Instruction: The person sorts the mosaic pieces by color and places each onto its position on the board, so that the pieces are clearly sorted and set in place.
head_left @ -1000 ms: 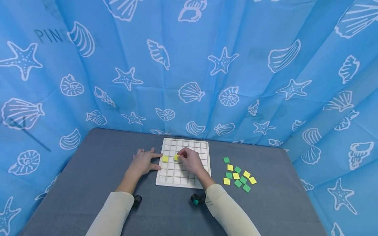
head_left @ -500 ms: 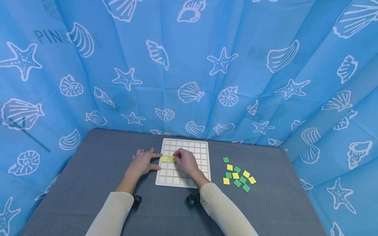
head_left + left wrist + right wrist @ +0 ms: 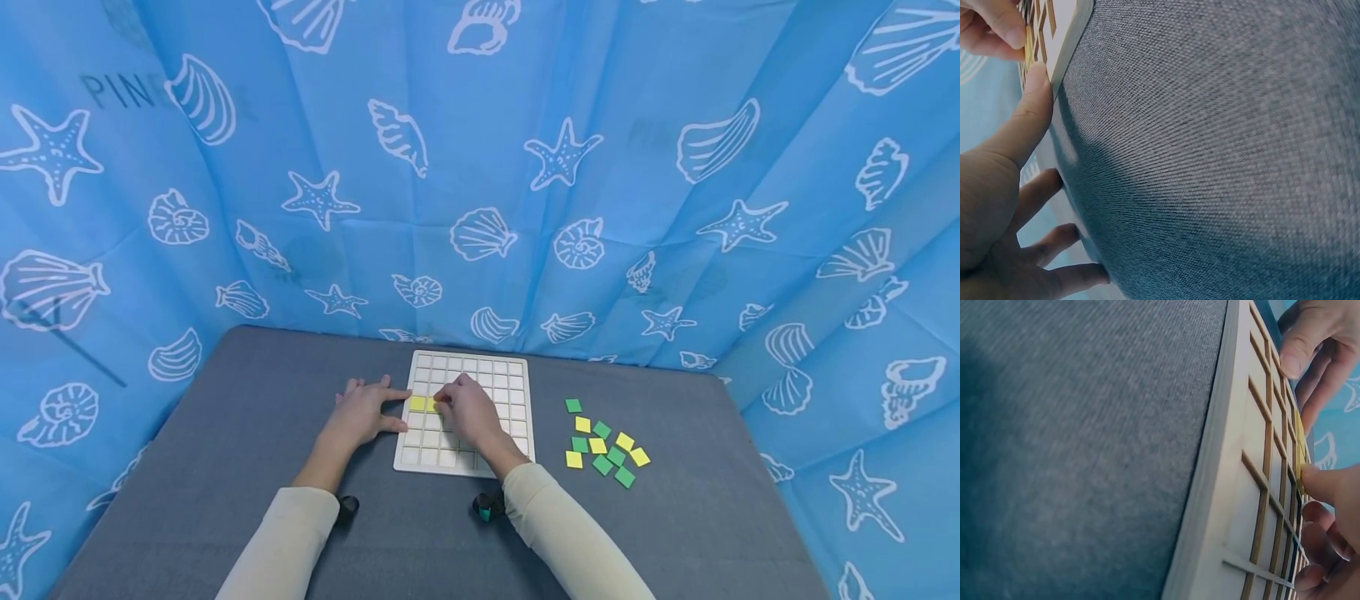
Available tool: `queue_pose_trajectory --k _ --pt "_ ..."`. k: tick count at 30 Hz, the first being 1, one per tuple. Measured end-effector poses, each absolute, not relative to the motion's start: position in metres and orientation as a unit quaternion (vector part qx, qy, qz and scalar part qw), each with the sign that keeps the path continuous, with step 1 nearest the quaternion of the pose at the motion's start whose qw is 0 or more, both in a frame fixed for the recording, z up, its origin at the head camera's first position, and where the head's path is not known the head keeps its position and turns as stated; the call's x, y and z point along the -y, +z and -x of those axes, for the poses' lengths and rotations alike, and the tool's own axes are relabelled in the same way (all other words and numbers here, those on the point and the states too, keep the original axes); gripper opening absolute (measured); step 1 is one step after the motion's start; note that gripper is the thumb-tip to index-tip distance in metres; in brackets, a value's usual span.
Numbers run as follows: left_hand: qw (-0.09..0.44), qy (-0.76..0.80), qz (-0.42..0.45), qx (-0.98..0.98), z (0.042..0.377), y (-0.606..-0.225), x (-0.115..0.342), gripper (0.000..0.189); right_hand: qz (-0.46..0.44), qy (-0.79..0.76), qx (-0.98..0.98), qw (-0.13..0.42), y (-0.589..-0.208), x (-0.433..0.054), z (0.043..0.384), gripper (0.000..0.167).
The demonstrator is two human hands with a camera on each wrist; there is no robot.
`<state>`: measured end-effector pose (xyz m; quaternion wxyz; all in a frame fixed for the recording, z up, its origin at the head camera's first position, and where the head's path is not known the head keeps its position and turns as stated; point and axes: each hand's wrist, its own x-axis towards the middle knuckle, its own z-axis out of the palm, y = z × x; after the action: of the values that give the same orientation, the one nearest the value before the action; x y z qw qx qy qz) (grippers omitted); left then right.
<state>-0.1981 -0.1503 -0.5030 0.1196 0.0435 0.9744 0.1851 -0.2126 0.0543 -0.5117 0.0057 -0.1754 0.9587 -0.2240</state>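
A white square board with a raised grid lies on the grey table. One square yellow tile fills a cell in its leftmost column. Directly to the right, a second yellow tile is pinched between the thumb and fingers of my right hand, which partly covers it. It sits at the neighbouring cell; whether it lies fully flat I cannot tell. My left hand rests at the board's left edge, fingers spread, thumb and index fingertip touching the rim. In the left wrist view, the left thumb lies against that rim.
Right of the board, several loose green tiles and yellow tiles lie scattered on the grey tabletop. A blue curtain with white shell prints hangs behind the table and along its sides.
My right hand has moved left with the yellow tile, bringing it up beside the first yellow tile. The left hand has stayed at the board's edge.
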Motion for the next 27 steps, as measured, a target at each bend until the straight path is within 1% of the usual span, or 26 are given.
queue_pose_trajectory --k 7,11,15,20,27 --pt "0.117 0.179 -0.040 -0.976 0.198 -0.503 0.150 0.065 0.251 -0.135 -0.958 -0.034 -0.507 -0.059 0.213 0.015" --pt "0.121 0.182 -0.041 -0.975 0.198 -0.503 0.150 0.065 0.273 -0.119 -0.954 -0.025 -0.503 -0.063 0.211 0.020" --pt "0.125 0.188 -0.045 -0.973 0.199 -0.503 0.149 0.066 0.285 -0.104 -0.952 -0.028 -0.501 -0.067 0.207 0.031" --pt "0.125 0.191 -0.048 -0.972 0.199 -0.502 0.149 0.065 0.280 -0.074 -0.956 -0.051 -0.501 -0.070 0.200 0.048" --pt "0.126 0.191 -0.047 -0.972 0.198 -0.501 0.151 0.065 0.245 -0.058 -0.967 -0.037 -0.504 -0.075 0.192 0.064"
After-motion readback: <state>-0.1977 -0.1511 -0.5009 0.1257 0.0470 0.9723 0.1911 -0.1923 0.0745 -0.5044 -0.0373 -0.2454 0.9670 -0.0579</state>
